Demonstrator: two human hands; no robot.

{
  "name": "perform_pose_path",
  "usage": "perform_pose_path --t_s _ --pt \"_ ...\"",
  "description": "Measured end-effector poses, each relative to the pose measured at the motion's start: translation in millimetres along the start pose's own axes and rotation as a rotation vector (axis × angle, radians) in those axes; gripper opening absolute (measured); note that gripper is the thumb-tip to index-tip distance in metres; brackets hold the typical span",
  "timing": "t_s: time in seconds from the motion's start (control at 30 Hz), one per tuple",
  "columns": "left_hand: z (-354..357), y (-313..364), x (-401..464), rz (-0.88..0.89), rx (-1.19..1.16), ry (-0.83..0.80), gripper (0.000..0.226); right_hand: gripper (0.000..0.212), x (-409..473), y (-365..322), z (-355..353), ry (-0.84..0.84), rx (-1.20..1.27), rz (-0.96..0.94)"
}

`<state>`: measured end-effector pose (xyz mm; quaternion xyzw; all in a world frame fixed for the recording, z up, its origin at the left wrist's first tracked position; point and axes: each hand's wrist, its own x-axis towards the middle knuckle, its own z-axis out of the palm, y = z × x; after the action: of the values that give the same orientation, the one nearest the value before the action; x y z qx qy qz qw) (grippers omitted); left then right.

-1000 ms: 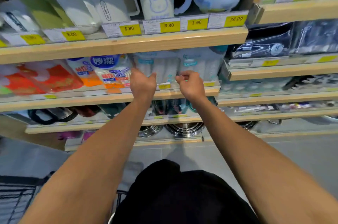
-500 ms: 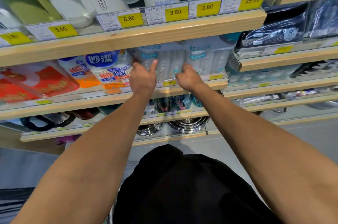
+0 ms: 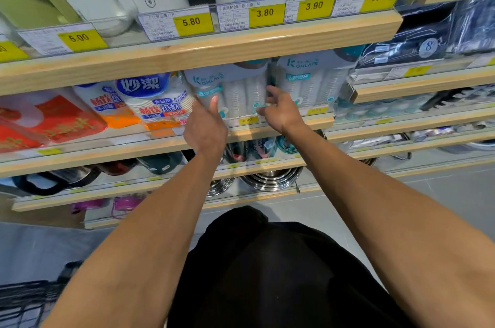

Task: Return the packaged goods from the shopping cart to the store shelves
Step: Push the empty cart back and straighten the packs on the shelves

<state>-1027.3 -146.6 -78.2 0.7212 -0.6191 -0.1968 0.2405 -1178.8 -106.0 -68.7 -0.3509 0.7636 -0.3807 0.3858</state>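
Under the wooden shelf edge with the 3.80 price tag (image 3: 265,13), a clear-film pack of stacked cups (image 3: 235,94) marked KOHLAYS stands on the second shelf (image 3: 267,130), upright, just beside a twin pack (image 3: 313,81) to its right. Left hand (image 3: 206,129) is pressed flat to the pack's left front, thumb up, fingers spread rather than curled; right hand (image 3: 281,110) hooks its fingertips into the narrow gap between the two packs. Neither hand is closed round anything. Step judged: seating and squaring the pack in its row, placement nearly done. Next move likely calls for a light push back, then letting go without dragging the slippery film forward. Film glossy and crinkled, cup stacks ribbed and cylindrical. Left of the pack, paper-cup bags (image 3: 158,102) in blue, white and orange, soft-sided. Below, steel bowls (image 3: 270,179), shiny. Cart (image 3: 24,301) edge shows dark at lower left.
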Motion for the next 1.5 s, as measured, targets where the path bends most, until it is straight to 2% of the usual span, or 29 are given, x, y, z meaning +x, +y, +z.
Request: perform_pose_path --t_s 0.07,0.17,0.23,0.3,0.4,0.47,0.53,0.6,0.7,0.8,0.93,1.07,1.2,1.37,1.43,1.5 --pt "1 -1 -8 -0.092 -0.062 0.070 0.056 0.067 2 3 3 0.036 -0.009 0.000" --pt "7 13 -23 -0.257 -0.244 0.182 0.039 0.062 0 4 7 0.030 -0.036 -0.006" --pt "12 24 -30 -0.308 -0.398 0.221 0.030 0.049 -6 4 8 0.083 -0.109 -0.032" --pt "14 34 -39 -0.292 -0.533 0.182 0.022 0.033 -14 8 6 0.173 -0.106 -0.058" --pt "19 51 -53 -0.109 -0.638 0.046 0.021 0.021 -24 15 -6 0.332 -0.055 -0.053" --pt "27 63 -58 0.006 -0.645 -0.184 0.025 0.020 -29 17 -19 0.485 -0.042 -0.040" --pt "34 78 -64 0.032 -0.599 -0.446 0.029 0.020 -33 20 -37 0.623 -0.050 -0.058" --pt "41 94 -69 0.004 -0.538 -0.532 0.048 0.030 -35 23 -52 0.687 -0.044 -0.092" --pt "48 114 -75 -0.107 -0.593 -0.508 0.058 0.050 -30 24 -78 0.673 -0.054 -0.127" --pt "56 123 -71 -0.237 -0.705 -0.549 0.064 0.063 -22 23 -95 0.574 -0.074 -0.105" --pt "66 127 -57 -0.275 -0.688 -0.569 0.053 0.078 -10 28 -100 0.378 -0.049 -0.113" --pt "71 122 -53 -0.247 -0.590 -0.515 0.041 0.069 0 29 -101 0.151 -0.066 -0.052" --pt "108 104 -43 -0.240 -0.534 -0.425 0.055 0.067 2 30 -94 0.182 -0.038 -0.038" --pt "72 136 -78 -0.368 -0.649 -0.297 0.047 0.084 -8 39 -90 0.190 -0.037 -0.056" --pt "73 148 -83 -0.459 -0.749 -0.289 0.031 0.073 -15 41 -96 0.255 0.027 -0.085" --pt "74 167 -93 -0.435 -0.827 -0.360 0.013 0.053 -22 40 -110 0.359 0.123 -0.147"
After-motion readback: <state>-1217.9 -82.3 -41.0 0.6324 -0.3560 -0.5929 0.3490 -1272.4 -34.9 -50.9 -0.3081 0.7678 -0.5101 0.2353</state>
